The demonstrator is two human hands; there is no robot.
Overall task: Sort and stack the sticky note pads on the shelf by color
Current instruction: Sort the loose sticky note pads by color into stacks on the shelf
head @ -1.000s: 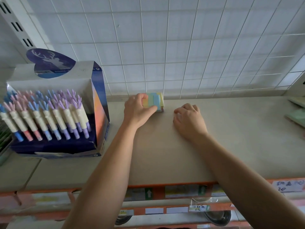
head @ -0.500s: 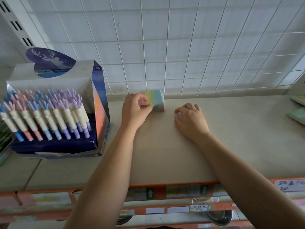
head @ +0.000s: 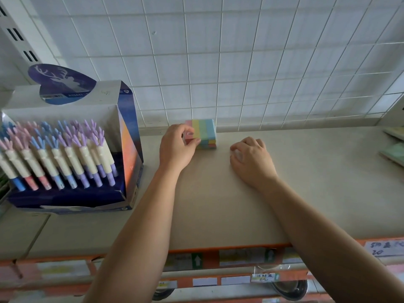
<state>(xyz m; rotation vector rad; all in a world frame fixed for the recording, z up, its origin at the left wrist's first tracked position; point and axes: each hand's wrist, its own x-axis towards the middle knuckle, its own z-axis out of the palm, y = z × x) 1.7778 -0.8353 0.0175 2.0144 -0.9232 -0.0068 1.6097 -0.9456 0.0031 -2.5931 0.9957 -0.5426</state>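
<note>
Right now the left hand [head: 177, 147] holds the left end of the stack of sticky note pads [head: 205, 133]. Its fingers are bent over the far side and its thumb presses the near side, so the hand pinches the stack. The top of the stack shows four stripes: pink, yellow, green and blue. A small white label sits on the pink part, just by the thumb. More colors, blue, yellow and orange, show on the near side lower down.

The stack stands at the back of the shelf [head: 317, 193], close to the white wire grid [head: 240, 62] behind it. It cannot be told if the stack touches the grid.

The right hand [head: 251, 160] rests on the shelf a little to the right of the stack and does not touch it. Its fingers are loosely bent with the tips down on the shelf. It holds nothing that can be seen.

On the left of the shelf stands a dark blue pen box [head: 129, 136] with a deer picture on top. Many pens [head: 65, 154] lean in rows inside it, with pink, blue and purple tops shaped like little antlers. At the far right edge lie some green pads [head: 393, 154], well apart from both hands. Paper labels [head: 384, 248] are stuck on the orange front edge of the shelf.
</note>
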